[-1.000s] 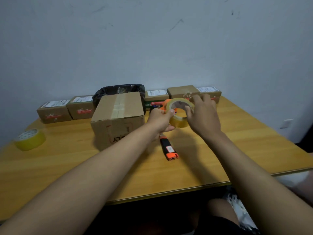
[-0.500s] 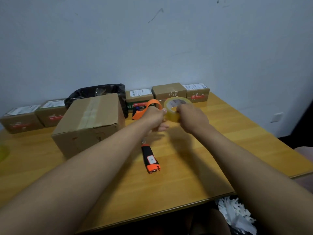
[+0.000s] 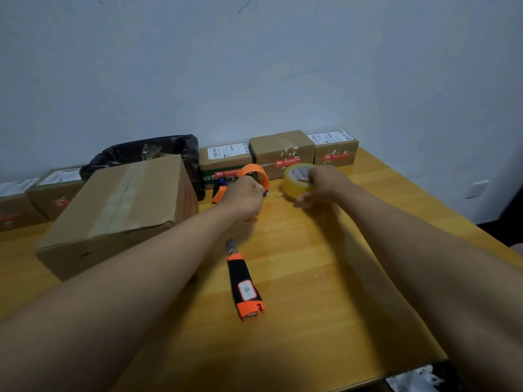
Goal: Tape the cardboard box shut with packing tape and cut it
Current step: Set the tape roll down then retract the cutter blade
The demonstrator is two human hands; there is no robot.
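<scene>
Both arms are reaching out over the wooden table point(image 3: 325, 292). My right hand point(image 3: 322, 185) is gripping the roll of packing tape point(image 3: 295, 179), fingers wrapped over its near side; the roll is sitting at the far middle of the table. My left hand point(image 3: 244, 198) is curled into a fist just left of the roll, beside an orange tape dispenser point(image 3: 256, 175); I cannot tell whether it is pinching the tape end or holding the dispenser. The hands are apart. The cardboard box point(image 3: 119, 210) is resting to the left, flaps down, a tape strip along its top seam. An orange-and-black utility knife point(image 3: 244, 281) is lying near me, between my forearms, untouched. Small parcels point(image 3: 281, 151) are lining the far edge against the wall.
</scene>
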